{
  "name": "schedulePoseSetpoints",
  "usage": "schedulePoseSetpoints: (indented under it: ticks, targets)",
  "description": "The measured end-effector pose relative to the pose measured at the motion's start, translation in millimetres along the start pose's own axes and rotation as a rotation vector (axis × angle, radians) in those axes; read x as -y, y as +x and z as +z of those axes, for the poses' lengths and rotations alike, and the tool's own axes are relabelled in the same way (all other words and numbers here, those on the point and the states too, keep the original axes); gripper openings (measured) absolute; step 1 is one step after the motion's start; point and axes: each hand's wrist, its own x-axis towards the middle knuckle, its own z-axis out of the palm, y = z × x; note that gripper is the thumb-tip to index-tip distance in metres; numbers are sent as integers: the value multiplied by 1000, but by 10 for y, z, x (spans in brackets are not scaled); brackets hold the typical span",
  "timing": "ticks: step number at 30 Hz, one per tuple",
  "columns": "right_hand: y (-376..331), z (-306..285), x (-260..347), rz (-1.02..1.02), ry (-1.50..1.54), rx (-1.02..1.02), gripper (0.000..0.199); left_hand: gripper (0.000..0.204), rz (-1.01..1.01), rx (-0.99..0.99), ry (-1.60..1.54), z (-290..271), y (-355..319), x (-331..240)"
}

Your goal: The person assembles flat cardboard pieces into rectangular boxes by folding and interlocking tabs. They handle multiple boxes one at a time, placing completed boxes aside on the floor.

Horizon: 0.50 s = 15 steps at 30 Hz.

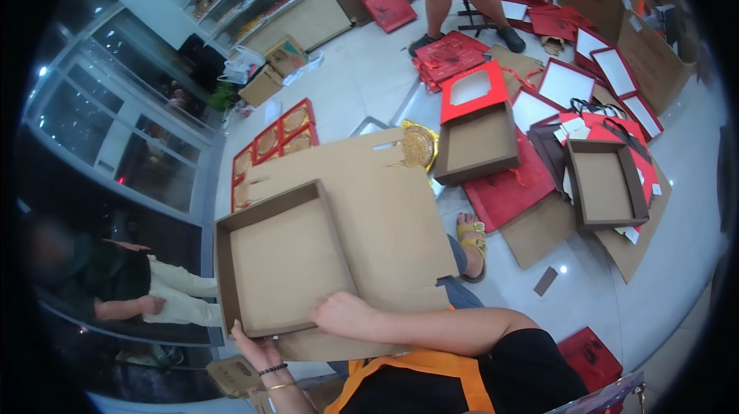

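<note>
A large brown cardboard sheet (385, 206), partly folded into a shallow tray (281, 260), lies across the person's lap, near and left of centre. The far flap overhangs a gold tin (419, 145) and red trays of pastries (273, 141) on the floor; if the sheet swings, it could strike them. The right hand (346, 314) rests on the tray's near right corner, fingers curled together and pressing down. The left hand (258, 348) supports the near rim from below; its fingers are mostly hidden, so their spread cannot be told. With such light support, the raised walls could spring open or the sheet could slide off the knees.
</note>
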Motion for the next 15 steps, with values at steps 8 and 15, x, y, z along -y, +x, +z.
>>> schedulePoseSetpoints:
  ticks: [8,15]
  targets:
    - [414,-651,56,97,-190,-330,81,33,69,-20,-170,754,647,503]
    - [361,-547,-21,104,-95,204,77,37,-64,38,-309,764,802,770]
